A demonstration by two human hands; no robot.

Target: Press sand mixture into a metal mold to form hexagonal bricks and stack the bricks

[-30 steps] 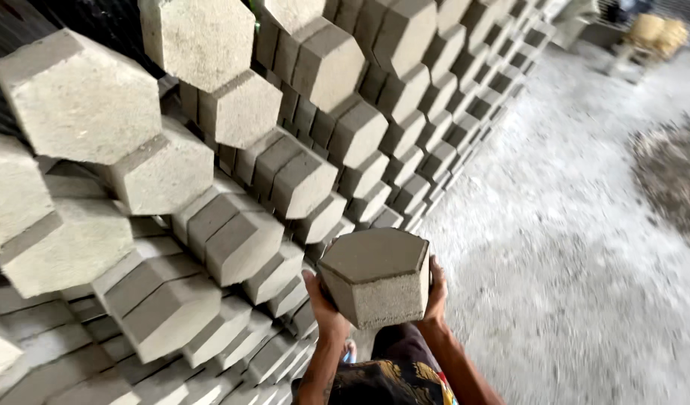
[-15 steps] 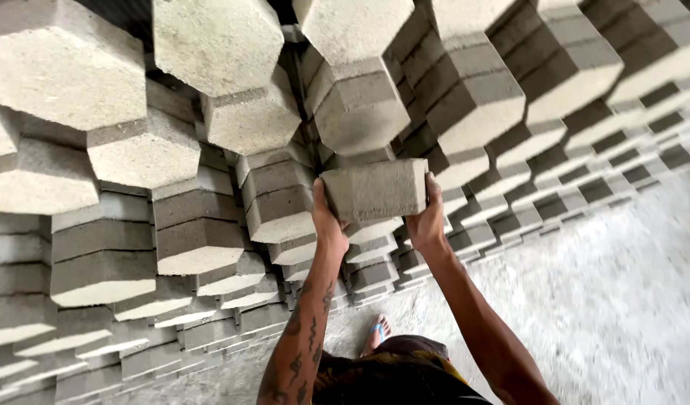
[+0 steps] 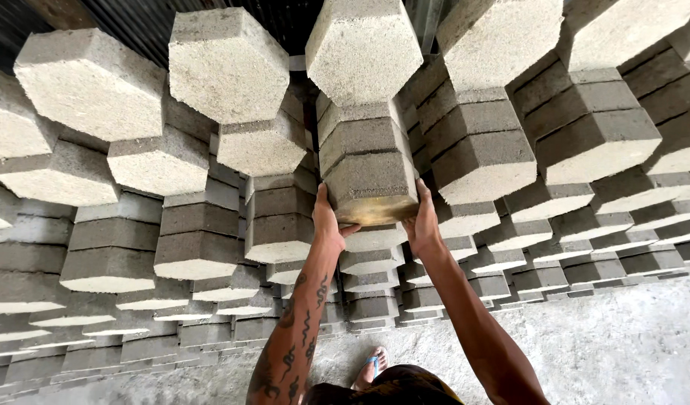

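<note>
we press our left hand and right hand against the sides of a hexagonal block, each grip closed on it, held high against the stacked blocks.

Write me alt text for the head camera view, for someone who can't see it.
Two bare hands, left hand and right hand, grip the sides of a grey hexagonal concrete block, lifted against a stack of the same blocks. More columns of hexagonal blocks fill the view on both sides, above a rough concrete floor; a sandalled foot shows below.
</note>
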